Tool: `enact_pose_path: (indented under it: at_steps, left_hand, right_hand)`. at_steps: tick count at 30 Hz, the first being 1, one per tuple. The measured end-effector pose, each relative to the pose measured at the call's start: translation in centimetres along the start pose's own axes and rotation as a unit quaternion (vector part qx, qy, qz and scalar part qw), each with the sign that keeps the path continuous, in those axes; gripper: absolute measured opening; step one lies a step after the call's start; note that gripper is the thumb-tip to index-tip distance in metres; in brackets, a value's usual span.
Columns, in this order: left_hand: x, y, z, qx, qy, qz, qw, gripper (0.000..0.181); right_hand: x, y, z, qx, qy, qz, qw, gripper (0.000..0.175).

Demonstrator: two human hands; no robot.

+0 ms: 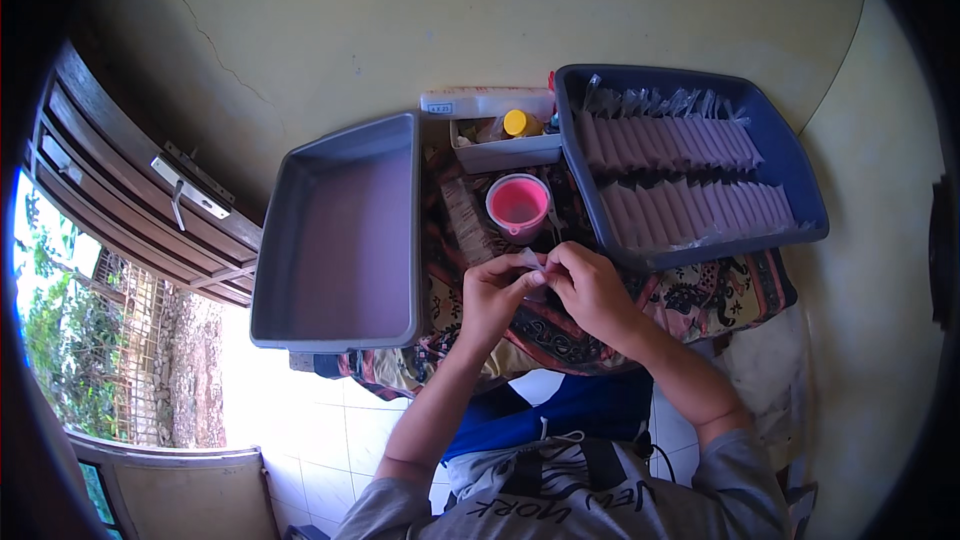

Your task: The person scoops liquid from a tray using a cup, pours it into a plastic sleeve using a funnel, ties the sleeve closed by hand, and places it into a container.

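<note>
Both hands meet over the front of the cloth-covered table, pinching a small clear plastic bag point(531, 259) between their fingertips. My left hand point(491, 292) grips the bag from the left, its thumb against the film. From the right, my right hand point(592, 289) has its thumb and forefinger on the same bag. Most of the bag is hidden behind the fingers. Just beyond the hands stands a pink plastic cup point(519, 206) with a pale rim. Left of the cup lies a stack of flat clear plastic bags point(466, 221).
A grey tub point(411, 240) holding pale purple liquid stands left. The blue-grey tub point(795, 165) at right holds two rows of filled purple bags. Behind the cup are a white box point(506, 156) with a yellow-capped container point(519, 123) and a plastic bag roll point(487, 103). A patterned cloth point(547, 334) covers the table.
</note>
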State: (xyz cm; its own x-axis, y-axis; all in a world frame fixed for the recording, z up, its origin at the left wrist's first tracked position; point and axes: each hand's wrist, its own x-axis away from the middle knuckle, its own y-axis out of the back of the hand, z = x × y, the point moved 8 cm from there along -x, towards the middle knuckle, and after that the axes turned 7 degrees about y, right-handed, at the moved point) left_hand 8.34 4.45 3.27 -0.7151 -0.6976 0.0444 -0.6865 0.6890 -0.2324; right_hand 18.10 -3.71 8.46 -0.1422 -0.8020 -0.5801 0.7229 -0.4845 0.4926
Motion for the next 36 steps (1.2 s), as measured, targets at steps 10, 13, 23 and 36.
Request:
enact_pose_path:
  at_steps: [10, 13, 23, 36]
  left_hand:
    - [0.8, 1.5, -0.1, 0.039, -0.067, -0.138, 0.987, 0.005]
    - [1.0, 1.8, -0.2, 0.068, -0.098, -0.153, 0.981, 0.006]
    - [0.8, 1.7, -0.4, 0.071, -0.068, -0.153, 0.983, 0.007]
    - [1.9, 1.4, -1.0, -0.115, -0.191, -0.184, 0.957, 0.005]
  right_hand:
    - [-0.2, -1.4, 1.5, 0.011, 0.065, 0.042, 0.997, 0.015]
    - [-0.4, -1.4, 2.0, -0.003, 0.110, 0.055, 0.992, 0.017]
    - [-0.3, -0.5, 0.7, -0.034, 0.117, 0.093, 0.988, 0.019]
    - [0.5, -0.6, 0.8, 0.076, 0.037, 0.008, 0.996, 0.017]
